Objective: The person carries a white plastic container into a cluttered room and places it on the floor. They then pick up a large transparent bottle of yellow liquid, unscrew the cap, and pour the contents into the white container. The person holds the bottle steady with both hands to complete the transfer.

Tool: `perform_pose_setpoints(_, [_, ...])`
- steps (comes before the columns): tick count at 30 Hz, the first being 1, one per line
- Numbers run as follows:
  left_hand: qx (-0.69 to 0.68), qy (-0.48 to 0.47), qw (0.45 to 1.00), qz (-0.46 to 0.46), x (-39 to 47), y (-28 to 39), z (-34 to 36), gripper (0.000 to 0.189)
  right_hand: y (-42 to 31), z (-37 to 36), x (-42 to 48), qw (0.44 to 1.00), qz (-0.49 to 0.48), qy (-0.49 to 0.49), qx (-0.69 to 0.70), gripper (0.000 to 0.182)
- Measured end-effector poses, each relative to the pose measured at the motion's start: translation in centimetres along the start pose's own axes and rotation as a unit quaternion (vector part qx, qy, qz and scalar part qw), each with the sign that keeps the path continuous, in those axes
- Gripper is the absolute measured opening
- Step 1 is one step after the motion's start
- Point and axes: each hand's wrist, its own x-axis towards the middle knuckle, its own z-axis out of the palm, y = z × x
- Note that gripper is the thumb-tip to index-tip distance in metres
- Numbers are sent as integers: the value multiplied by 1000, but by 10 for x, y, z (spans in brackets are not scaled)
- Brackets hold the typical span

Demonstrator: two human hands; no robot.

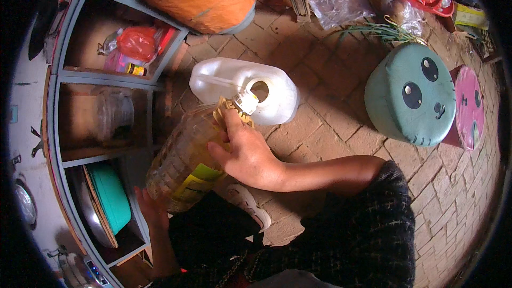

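A large clear plastic bottle (182,156) with a yellow-green label lies tilted across my lap side, its mouth towards the opening of a translucent white plastic jug (224,76). That jug stands on the brick floor. My right hand (256,156) grips the clear bottle near its neck, by the yellow collar or handle. At the bottle's base, my left hand (154,210) supports it from the left, with part of the hand in shadow. Whether liquid passes between the two mouths cannot be told in the glare.
Left stands a grey cabinet (104,80) holding bags, a jar and a green basin (110,196). An orange-covered container (200,0) is beyond. Right are a teal stool (412,94) and a pink stool (468,108), with spring onions (376,30) and plastic bags behind.
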Motion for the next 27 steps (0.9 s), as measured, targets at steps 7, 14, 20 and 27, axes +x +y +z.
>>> perform_pose_setpoints(7, [8,1,999,39,4,1,-2,66,-1,-3,2,1000,16,-10,9,49])
perform_pose_setpoints(14, [28,7,997,65,9,0,-12,68,-1,-2,2,1000,11,-3,12,48])
perform_pose_setpoints(20, [132,6,979,153,10,-8,-22,66,-2,0,3,1000,18,-8,10,46])
perform_pose_setpoints(27, [39,-15,991,131,12,-2,-29,59,-15,-4,6,996,44,-27,71,42])
